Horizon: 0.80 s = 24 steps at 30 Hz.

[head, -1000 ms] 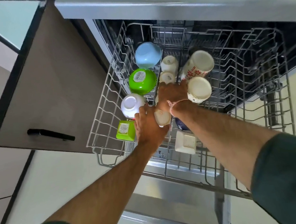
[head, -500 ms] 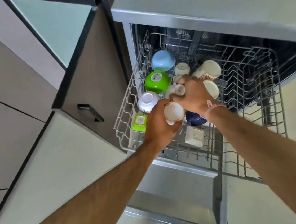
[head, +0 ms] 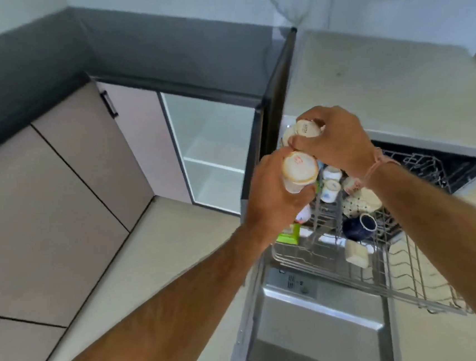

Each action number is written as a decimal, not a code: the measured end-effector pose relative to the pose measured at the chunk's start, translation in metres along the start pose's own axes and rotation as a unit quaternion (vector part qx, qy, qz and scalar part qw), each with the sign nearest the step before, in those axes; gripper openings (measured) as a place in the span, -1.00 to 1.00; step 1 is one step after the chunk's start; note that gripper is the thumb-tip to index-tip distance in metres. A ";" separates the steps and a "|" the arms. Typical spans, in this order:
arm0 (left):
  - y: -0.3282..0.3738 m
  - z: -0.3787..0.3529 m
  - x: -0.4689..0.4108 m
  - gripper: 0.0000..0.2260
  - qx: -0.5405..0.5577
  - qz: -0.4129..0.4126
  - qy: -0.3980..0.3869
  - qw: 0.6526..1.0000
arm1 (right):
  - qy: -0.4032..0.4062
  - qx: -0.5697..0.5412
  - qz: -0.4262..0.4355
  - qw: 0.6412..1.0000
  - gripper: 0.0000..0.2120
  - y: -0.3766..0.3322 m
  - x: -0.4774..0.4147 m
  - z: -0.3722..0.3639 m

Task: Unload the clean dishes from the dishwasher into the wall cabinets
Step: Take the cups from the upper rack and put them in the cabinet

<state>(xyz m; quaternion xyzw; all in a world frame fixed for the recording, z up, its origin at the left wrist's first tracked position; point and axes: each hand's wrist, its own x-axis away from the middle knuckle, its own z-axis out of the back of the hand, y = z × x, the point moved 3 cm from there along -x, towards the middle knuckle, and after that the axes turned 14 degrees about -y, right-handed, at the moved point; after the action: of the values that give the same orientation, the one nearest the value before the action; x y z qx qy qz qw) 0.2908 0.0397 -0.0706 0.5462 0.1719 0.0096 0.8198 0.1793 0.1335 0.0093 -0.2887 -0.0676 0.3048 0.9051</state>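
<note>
My left hand [head: 270, 197] grips a white cup [head: 300, 171], its base turned toward me. My right hand [head: 340, 138] holds two small white cups [head: 307, 128] just beyond it. Both hands are raised above the pulled-out wire rack [head: 401, 289] of the dishwasher. In the rack sit several more cups [head: 330, 189], a dark blue cup [head: 360, 226], a small white square dish [head: 355, 253] and a green container [head: 288, 235] partly hidden behind my left wrist.
The dishwasher door [head: 312, 330] lies open below the rack. To the left, a glass-fronted lower cabinet [head: 214, 153] stands under a dark countertop [head: 178, 61]. A light countertop [head: 381, 85] runs above the dishwasher. Beige floor tiles [head: 31, 223] fill the left.
Both hands have lifted out of the rack with their cups and risen. The view has swung up and left, bringing the counters and glass cabinet into sight.
</note>
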 end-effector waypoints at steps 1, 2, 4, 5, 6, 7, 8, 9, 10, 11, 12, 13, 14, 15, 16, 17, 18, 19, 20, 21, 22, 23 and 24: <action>0.006 0.015 -0.002 -0.45 0.002 -0.011 0.008 1.000 | 0.002 -0.002 0.008 1.000 -0.67 -0.016 -0.004 0.003; 0.010 0.028 -0.003 -0.46 0.000 -0.014 0.014 1.000 | 0.002 -0.001 0.013 1.000 -0.66 -0.029 -0.008 0.005; 0.011 0.054 -0.007 -0.45 -0.010 -0.011 0.030 0.999 | 0.000 0.005 0.021 1.000 -0.64 -0.055 -0.020 0.002; 0.008 0.066 -0.010 -0.44 -0.017 -0.002 0.037 0.999 | -0.003 0.002 0.022 1.000 -0.64 -0.065 -0.027 -0.002; 0.003 0.077 -0.012 -0.44 -0.021 0.006 0.041 0.999 | -0.007 -0.004 0.020 1.000 -0.63 -0.073 -0.035 -0.007; -0.003 0.086 -0.014 -0.44 -0.023 0.015 0.043 0.999 | -0.014 -0.010 0.017 1.000 -0.62 -0.080 -0.042 -0.014; -0.011 0.097 -0.016 -0.44 -0.026 0.024 0.042 0.998 | -0.023 -0.017 0.011 1.000 -0.61 -0.087 -0.052 -0.024; -0.020 0.107 -0.018 -0.44 -0.028 0.035 0.038 0.998 | -0.031 -0.026 0.006 0.999 -0.61 -0.092 -0.061 -0.035; -0.032 0.117 -0.021 -0.43 -0.030 0.046 0.034 0.998 | -0.037 -0.036 0.001 0.999 -0.62 -0.095 -0.072 -0.048; -0.044 0.126 -0.023 -0.43 -0.031 0.054 0.031 0.998 | -0.042 -0.048 -0.007 0.998 -0.64 -0.097 -0.083 -0.062; -0.056 0.134 -0.024 -0.43 -0.032 0.060 0.029 0.997 | -0.049 -0.054 -0.013 0.997 -0.66 -0.098 -0.092 -0.076; -0.072 0.143 -0.026 -0.43 -0.032 0.067 0.026 0.997 | -0.059 -0.058 -0.024 0.996 -0.68 -0.098 -0.104 -0.093; -0.087 0.151 -0.030 -0.43 -0.031 0.074 0.021 0.997 | -0.067 -0.058 -0.033 0.996 -0.68 -0.098 -0.116 -0.109; -0.103 0.160 -0.035 -0.43 -0.031 0.079 0.016 0.996 | -0.071 -0.061 -0.042 0.995 -0.68 -0.097 -0.130 -0.126; -0.120 0.167 -0.041 -0.44 -0.030 0.086 0.008 0.996 | -0.075 -0.064 -0.053 0.994 -0.69 -0.094 -0.143 -0.143; -0.134 0.173 -0.046 -0.44 -0.029 0.092 0.002 0.995 | -0.076 -0.066 -0.066 0.993 -0.69 -0.091 -0.153 -0.158; -0.151 0.179 -0.053 -0.45 -0.024 0.099 -0.003 0.995 | -0.077 -0.065 -0.078 0.992 -0.69 -0.088 -0.165 -0.173; -0.167 0.182 -0.059 -0.46 -0.020 0.106 -0.007 0.994 | -0.080 -0.063 -0.091 0.991 -0.68 -0.085 -0.177 -0.187; -0.182 0.185 -0.065 -0.47 -0.016 0.113 -0.009 0.993 | -0.082 -0.062 -0.103 0.989 -0.66 -0.082 -0.189 -0.201; -0.198 0.187 -0.071 -0.47 -0.014 0.118 -0.011 0.993 | -0.085 -0.060 -0.118 0.987 -0.64 -0.077 -0.200 -0.214; -0.211 0.188 -0.076 -0.47 -0.014 0.121 -0.013 0.993 | -0.090 -0.056 -0.128 0.986 -0.62 -0.073 -0.208 -0.224; -0.227 0.188 -0.082 -0.46 -0.013 0.126 -0.019 0.992 | -0.093 -0.053 -0.139 0.984 -0.61 -0.066 -0.218 -0.235; -0.245 0.186 -0.090 -0.46 -0.010 0.133 -0.026 0.991 | -0.091 -0.049 -0.153 0.983 -0.60 -0.059 -0.228 -0.245</action>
<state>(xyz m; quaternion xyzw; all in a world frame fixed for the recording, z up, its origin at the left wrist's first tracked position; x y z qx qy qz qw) 0.2186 -0.2429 -0.2026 0.5560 0.0761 0.1060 0.8209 0.0993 -0.1575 -0.1469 -0.2898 -0.2077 0.1842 0.9160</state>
